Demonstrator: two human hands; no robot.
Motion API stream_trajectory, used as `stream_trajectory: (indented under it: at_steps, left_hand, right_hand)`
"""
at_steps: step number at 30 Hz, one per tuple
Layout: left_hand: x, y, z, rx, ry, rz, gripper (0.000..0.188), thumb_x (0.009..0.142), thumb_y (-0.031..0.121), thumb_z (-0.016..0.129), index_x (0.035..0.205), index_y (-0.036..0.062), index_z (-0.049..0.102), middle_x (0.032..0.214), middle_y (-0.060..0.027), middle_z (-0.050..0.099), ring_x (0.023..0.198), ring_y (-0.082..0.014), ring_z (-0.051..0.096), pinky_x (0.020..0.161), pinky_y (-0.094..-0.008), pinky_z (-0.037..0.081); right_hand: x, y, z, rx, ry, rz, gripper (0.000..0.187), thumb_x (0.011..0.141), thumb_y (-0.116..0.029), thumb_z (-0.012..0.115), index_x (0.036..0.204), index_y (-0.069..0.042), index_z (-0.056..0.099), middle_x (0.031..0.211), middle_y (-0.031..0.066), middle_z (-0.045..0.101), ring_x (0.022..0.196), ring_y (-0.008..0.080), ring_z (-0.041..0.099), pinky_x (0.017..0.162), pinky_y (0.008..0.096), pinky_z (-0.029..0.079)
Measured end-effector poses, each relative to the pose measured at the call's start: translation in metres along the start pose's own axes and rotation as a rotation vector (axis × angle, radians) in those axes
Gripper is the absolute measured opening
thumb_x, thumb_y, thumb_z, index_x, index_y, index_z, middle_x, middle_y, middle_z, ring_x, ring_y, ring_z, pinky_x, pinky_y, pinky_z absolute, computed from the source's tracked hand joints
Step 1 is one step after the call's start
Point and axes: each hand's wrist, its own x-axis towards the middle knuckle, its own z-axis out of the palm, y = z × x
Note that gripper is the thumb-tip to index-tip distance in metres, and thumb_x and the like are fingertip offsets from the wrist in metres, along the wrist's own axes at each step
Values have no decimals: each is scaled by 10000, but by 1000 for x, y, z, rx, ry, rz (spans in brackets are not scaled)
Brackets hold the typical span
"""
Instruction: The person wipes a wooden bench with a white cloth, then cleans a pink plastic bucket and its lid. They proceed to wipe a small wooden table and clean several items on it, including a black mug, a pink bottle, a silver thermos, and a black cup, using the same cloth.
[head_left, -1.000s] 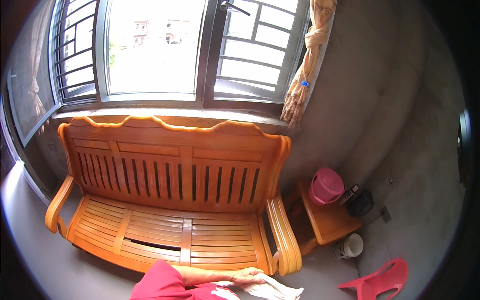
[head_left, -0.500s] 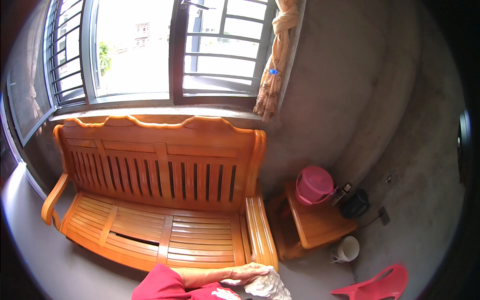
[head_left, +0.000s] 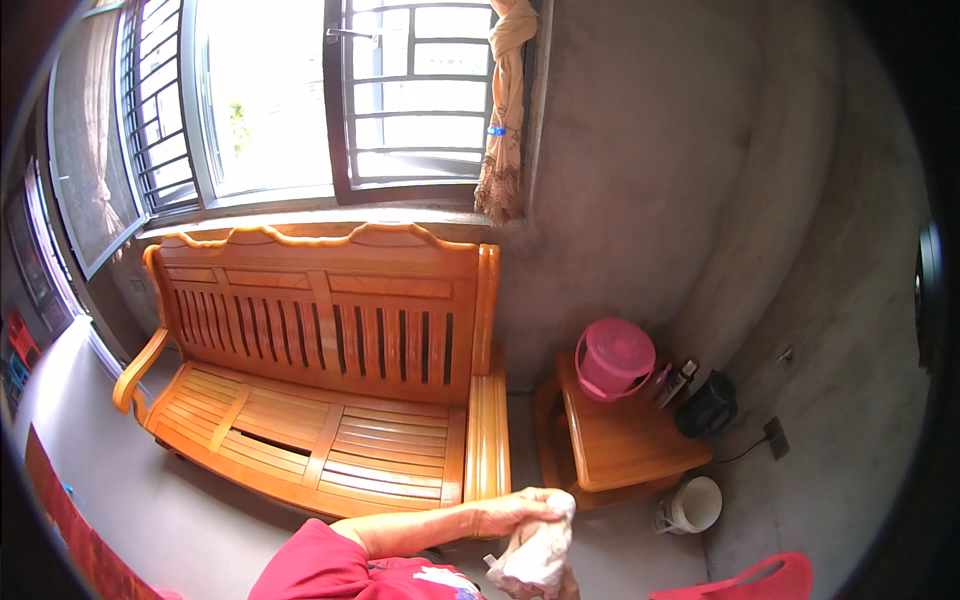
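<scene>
A crumpled white cloth (head_left: 538,550) hangs in front of me near the lower edge of the head view. Its upper end is in the closed fingers of my left hand (head_left: 515,509), whose forearm reaches across from a red sleeve. At the cloth's lower right edge, part of my right hand (head_left: 570,584) shows, pressed against the cloth with its fingers bent round it. The rest of that hand is behind the cloth and cut off by the picture edge. Just beyond my left hand is the armrest of a wooden bench (head_left: 488,435).
Right of the bench, a small wooden table (head_left: 640,450) carries a pink lidded bucket (head_left: 618,358), a flask (head_left: 678,382) and a dark kettle (head_left: 706,404). A white bucket (head_left: 693,505) stands on the floor below. A red plastic chair (head_left: 745,582) is at the lower right. A barred window (head_left: 415,110) is behind the bench.
My left hand has risen and moved slightly right with the cloth, which now hangs more upright. Part of my right hand has come into view. The view has shifted, showing more on the left.
</scene>
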Motion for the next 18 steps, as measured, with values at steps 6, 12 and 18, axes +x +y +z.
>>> stream_trajectory:
  at_steps: [6,12,18]
  left_hand:
    - [-2,17,-14,-207,318,152,253,818,156,654,1035,80,547,925,-20,603,882,-140,588,798,-324,505]
    - [41,4,-49,-324,492,371,240,849,230,630,1021,66,588,912,-42,634,834,-147,607,765,-307,505]
    - [44,31,-91,136,674,346,155,855,195,629,953,82,591,837,14,608,750,-83,573,665,-242,468]
  right_hand:
    - [18,13,-21,290,30,-121,721,784,-422,583,1307,6,328,1197,232,486,1007,409,518,826,577,422]
    - [55,-41,5,650,-352,207,664,804,-281,607,1362,-55,326,1234,255,491,906,437,598,704,548,519]
    - [78,-54,-15,461,-168,81,488,819,-20,559,1291,-54,441,1067,139,611,851,229,645,745,346,553]
